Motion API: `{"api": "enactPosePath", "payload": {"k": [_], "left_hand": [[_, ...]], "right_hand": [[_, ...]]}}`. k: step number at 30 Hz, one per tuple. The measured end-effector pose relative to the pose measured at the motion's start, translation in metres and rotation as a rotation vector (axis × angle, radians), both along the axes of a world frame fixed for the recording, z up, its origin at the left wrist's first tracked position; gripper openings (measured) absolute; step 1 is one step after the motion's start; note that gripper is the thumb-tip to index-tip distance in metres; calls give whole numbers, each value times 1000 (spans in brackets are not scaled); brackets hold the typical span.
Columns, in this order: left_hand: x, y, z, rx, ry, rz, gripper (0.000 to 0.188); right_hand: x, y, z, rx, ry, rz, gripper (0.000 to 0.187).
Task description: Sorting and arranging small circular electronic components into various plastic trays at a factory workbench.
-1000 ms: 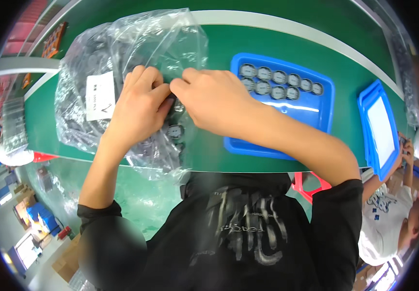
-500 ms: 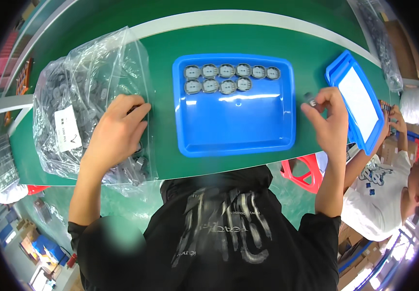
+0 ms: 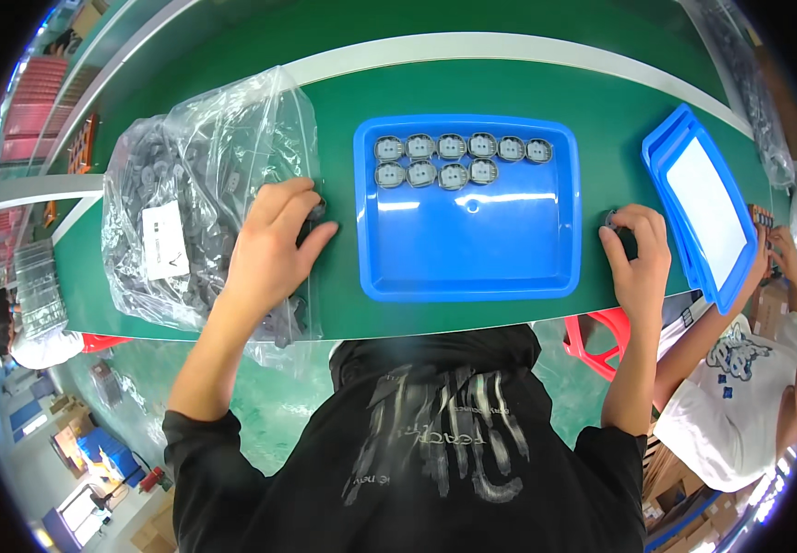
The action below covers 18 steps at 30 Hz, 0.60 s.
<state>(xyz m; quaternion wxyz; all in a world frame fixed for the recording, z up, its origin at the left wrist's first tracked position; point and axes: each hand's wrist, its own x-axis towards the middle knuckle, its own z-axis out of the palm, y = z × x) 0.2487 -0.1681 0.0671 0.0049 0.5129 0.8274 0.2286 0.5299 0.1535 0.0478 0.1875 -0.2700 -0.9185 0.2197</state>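
A green table (image 3: pixel 490 83) carries everything. On its left lies a clear plastic bag (image 3: pixel 200 198), bulging with grey pieces; it looks soft and slippery, likely to sag and shift, so a bunched fold of film would give the surest hold. Right of it, a shallow blue tray (image 3: pixel 472 249) sits flat, probably light and stiff, best lifted by opposite rims. Stacked blue trays (image 3: pixel 675 217) with a white sheet inside lie farther right. The left hand (image 3: pixel 274 230) is beside the bag's edge, thumb and fingers curled around a dark piece (image 3: pixel 317 210), mostly covered. The right hand (image 3: pixel 638 253), just right of the tray, pinches another dark piece (image 3: pixel 611 219) between thumb and fingers. Ten rounded grey parts (image 3: pixel 453 147) stand in two rows along the tray's far side; they seem light, rigid and smooth, easiest taken by their outer edges with thumb and fingertip, sparing the detailed faces.
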Motion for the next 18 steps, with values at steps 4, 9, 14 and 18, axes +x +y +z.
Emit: {"api": "enactPosePath", "payload": {"k": [4,9,14,18], "left_hand": [[3,-16,13,-85,-45,-108,35],[1,-15,7,50,49,-67,23],[0,23,27,169,97,-92,19],[38,99,35,270,90,-399,10]], "right_hand": [[8,2,0,58,10,50,17],[1,-3,-2,18,22,-23,15],[-6,3,16,14,145,60,13],[-37,-6,40,22,142,246,16]]}}
